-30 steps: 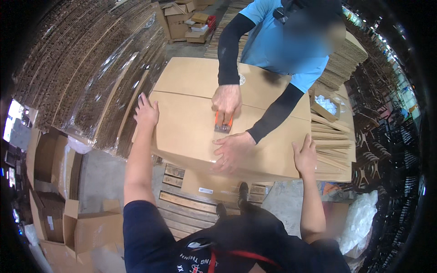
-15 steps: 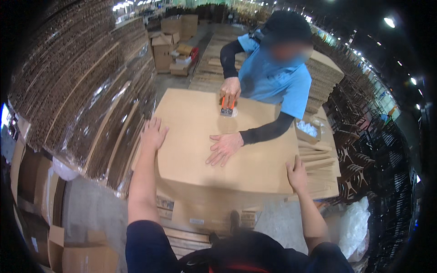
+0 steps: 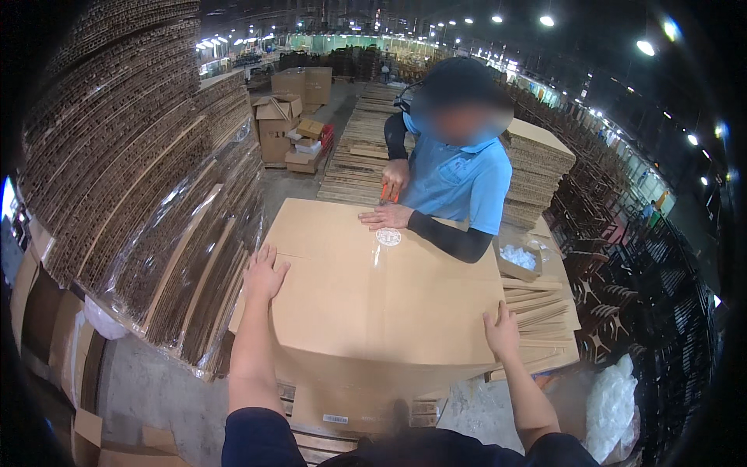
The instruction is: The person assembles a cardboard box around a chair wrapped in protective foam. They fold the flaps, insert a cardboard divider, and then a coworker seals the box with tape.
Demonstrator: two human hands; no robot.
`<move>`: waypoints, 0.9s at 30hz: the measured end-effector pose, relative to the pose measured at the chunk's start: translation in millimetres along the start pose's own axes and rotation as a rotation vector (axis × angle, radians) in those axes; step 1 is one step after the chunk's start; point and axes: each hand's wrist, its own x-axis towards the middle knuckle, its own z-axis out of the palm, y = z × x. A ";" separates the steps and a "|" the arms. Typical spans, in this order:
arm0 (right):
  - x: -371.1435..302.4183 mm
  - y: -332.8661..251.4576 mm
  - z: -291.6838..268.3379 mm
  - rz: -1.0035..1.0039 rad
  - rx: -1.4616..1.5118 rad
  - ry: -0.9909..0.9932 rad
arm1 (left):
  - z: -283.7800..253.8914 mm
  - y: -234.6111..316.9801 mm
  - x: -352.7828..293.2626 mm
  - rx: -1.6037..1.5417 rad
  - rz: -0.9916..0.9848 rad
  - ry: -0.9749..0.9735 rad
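A large brown cardboard box (image 3: 334,311) stands before me, its top flaps closed. My left hand (image 3: 265,275) rests open on the left edge of the top, fingers spread. At the right edge, my right hand (image 3: 502,332) touches the side with its fingers stretched out and nothing held. Across the box, a co-worker in a blue shirt (image 3: 459,183) holds an orange tape dispenser (image 3: 388,194) at the far edge, partly hidden behind their other hand (image 3: 389,215), which lies flat on the top. A shiny tape strip (image 3: 377,268) and a round white mark (image 3: 388,237) show along the middle seam.
Stacked cardboard sheets (image 3: 117,156), partly wrapped in plastic film, rise at my left. On the right are flat cardboard strips (image 3: 537,311), a small open carton (image 3: 520,258) of white pieces, and clear plastic (image 3: 611,405). Wooden pallets (image 3: 354,148) lie beyond, near more cartons (image 3: 276,128).
The co-worker's dispenser has moved from the box top to its far edge. Their other hand has shifted from mid-top to the far side. My hands stay at the box's sides.
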 end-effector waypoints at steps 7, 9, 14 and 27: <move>4.2 0.9 0.4 0.018 -0.045 -0.001 | 0.2 12.0 6.8 0.003 0.012 0.009; 6.0 0.1 0.2 0.012 -0.053 -0.003 | -0.8 10.3 6.4 0.028 0.019 0.038; 13.2 -4.1 2.0 -0.032 -0.070 -0.007 | -5.5 8.3 5.6 0.093 0.110 0.096; 26.5 12.5 7.9 -0.058 -0.119 0.050 | 41.1 99.0 2.1 0.240 0.078 0.133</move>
